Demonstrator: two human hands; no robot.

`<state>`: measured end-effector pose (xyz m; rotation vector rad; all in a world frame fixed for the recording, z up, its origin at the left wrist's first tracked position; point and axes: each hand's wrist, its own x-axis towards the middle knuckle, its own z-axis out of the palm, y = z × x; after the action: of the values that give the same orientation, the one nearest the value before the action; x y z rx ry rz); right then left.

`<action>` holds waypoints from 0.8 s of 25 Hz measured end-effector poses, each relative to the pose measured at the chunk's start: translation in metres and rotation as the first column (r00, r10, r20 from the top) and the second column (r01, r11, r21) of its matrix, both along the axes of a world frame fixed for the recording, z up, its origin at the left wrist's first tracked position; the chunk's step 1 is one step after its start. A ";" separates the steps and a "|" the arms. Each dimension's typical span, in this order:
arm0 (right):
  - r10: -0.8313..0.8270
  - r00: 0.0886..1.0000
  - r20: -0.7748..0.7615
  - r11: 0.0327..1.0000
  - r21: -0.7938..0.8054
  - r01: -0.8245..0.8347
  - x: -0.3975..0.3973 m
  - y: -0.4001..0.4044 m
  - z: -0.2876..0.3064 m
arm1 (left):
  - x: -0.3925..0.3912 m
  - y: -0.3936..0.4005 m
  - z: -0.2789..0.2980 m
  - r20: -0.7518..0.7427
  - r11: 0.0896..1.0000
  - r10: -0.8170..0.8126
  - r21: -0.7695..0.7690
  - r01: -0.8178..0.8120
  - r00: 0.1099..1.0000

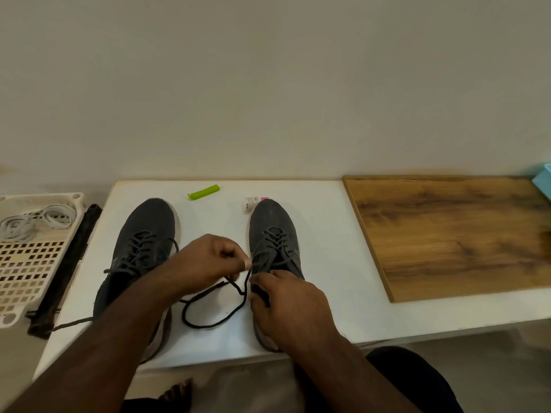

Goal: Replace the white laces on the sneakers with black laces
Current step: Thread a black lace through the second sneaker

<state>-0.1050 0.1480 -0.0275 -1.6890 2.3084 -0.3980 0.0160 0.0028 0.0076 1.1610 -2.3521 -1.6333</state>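
Left hand (pixel 208 260): at centre, fingers curled, pinching a strand of the black lace (pixel 214 318) beside the right sneaker's eyelets.
Right hand (pixel 286 305): at 5 o'clock from the left hand, resting on the right sneaker (pixel 272 222), fingers bent round the lace there.
Black lace: loops on the white table (pixel 328 263) between the shoes.
Left sneaker (pixel 149 228): at 9 o'clock of the hands, black-laced, ends loose.
White laces (pixel 32 223): coiled in the perforated tray (pixel 29 272), far at 9 o'clock.
Green clip (pixel 204 192): 12 o'clock, beyond the toes.
Wooden board (pixel 453 231): 3 o'clock.
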 end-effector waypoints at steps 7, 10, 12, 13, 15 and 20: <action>-0.003 0.999 0.039 1.000 0.020 0.003 0.000 -0.001 0.003 | 0.003 -0.006 0.004 -0.042 0.987 0.125 0.103 -0.121 0.991; 0.000 0.996 0.085 0.999 0.035 -0.003 -0.002 0.000 0.010 | 0.003 -0.007 -0.015 0.215 0.996 0.084 -0.045 -0.076 0.973; -0.013 0.991 0.132 0.999 0.034 0.008 -0.005 0.000 0.016 | 0.004 -0.007 -0.030 0.336 0.993 0.074 -0.114 -0.038 0.939; -0.019 0.990 0.142 1.000 0.022 0.016 -0.007 -0.001 0.020 | 0.003 -0.007 -0.036 0.389 0.988 0.069 -0.152 -0.010 0.919; -0.020 0.993 0.119 1.000 0.004 0.019 -0.008 -0.002 0.022 | 0.000 -0.005 -0.045 0.466 0.976 0.067 -0.216 0.040 0.882; 0.056 0.998 -0.024 0.997 0.048 -0.055 -0.004 -0.005 0.018 | -0.013 -0.005 -0.065 0.675 0.907 0.034 -0.331 0.261 0.737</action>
<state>-0.1091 0.1430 -0.0099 -1.7415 2.2640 -0.3106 0.0031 -0.0018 -0.0575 1.7304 -3.0237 -0.6912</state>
